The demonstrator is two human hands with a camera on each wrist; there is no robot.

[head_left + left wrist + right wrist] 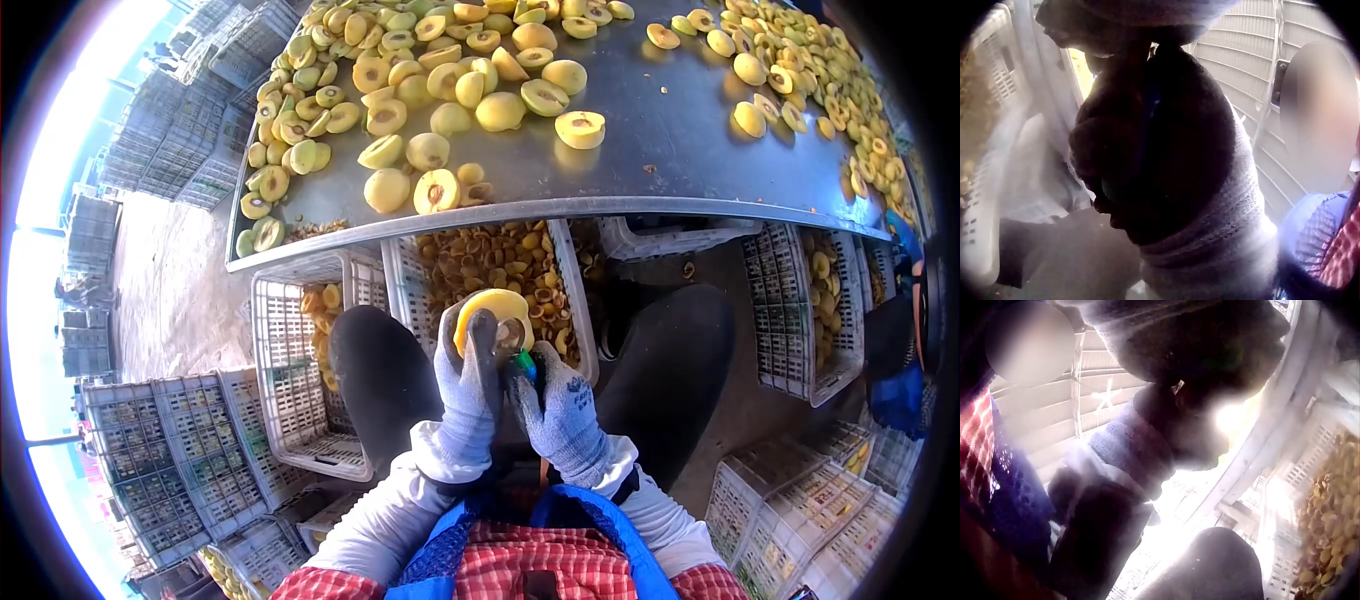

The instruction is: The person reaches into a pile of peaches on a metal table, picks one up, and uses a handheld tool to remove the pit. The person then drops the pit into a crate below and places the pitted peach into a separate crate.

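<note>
Between the person's knees (385, 375), left hand (465, 385): gloved, fingers and thumb round the yellow fruit half (488, 308).
Right hand (565, 415): gloved, gripping a small green object (525, 363) close against the fruit half; its working end is hidden, contact cannot be told.
Fruit half, position: held up over the middle crate (573, 285), cut face partly showing, brown at its centre.
Middle crate: pale plastic, holding many yellow-brown pieces.
Left crate (290, 430): tilted look from where I stand, yellow pieces in its upper part.
Right crate (785, 345): under the table's right side, yellow pieces inside.
Table (640, 155): metal, raised rim, just past the hands.
Fruit group, left part of table (428, 152): whole-looking and cut, several cut faces up.
Fruit pile, right part of table (820, 65): dense, reaching the far side.
Crate stacks (160, 125): left background, beyond pale floor.
</note>
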